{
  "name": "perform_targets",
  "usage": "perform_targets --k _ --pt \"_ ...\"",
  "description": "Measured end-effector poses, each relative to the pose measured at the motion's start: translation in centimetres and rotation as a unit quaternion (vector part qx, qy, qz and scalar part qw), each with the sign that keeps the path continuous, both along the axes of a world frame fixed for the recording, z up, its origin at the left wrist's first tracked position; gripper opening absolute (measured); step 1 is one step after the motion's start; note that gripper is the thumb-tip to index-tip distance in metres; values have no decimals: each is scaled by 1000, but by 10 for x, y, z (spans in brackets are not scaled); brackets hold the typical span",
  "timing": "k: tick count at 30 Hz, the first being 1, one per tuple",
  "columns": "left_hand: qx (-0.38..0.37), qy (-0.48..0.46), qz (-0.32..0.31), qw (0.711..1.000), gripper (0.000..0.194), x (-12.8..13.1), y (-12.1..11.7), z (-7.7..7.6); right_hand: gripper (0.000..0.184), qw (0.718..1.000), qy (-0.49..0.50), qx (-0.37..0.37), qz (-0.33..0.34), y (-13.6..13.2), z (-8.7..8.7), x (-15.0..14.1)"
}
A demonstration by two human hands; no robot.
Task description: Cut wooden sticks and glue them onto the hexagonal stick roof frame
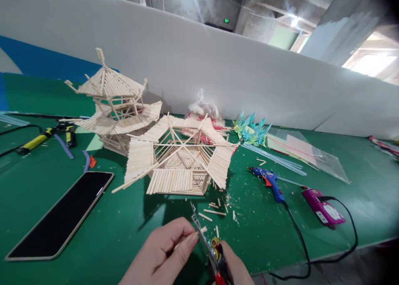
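My left hand is at the bottom centre, fingers pinched on a thin wooden stick. My right hand is closed on a pair of cutters with red and black handles, whose blades meet the stick's end. Just beyond the hands stands a roof-shaped model of wooden sticks on the green table. A taller stick pagoda stands behind it to the left. Cut stick pieces and sawdust lie between the hands and the roof model.
A dark phone lies at the left. A blue glue gun and a magenta device with a black cable lie at the right. Folded paper shapes, a plastic bag, clear sleeves and a yellow tool lie further back.
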State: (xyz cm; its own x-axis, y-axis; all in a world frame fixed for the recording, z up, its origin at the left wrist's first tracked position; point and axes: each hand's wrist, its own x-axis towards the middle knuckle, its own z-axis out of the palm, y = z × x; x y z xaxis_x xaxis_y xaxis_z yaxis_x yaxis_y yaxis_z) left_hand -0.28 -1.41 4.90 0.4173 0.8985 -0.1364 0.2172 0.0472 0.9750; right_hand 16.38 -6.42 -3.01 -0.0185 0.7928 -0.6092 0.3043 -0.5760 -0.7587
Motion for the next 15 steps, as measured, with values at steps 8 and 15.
perform_targets --k 8,15 --pt "197 93 -12 976 17 1 -5 -3 32 999 -24 -2 23 4 19 2" --pt "269 130 24 954 20 6 -4 -5 22 999 -23 -3 38 4 0 4"
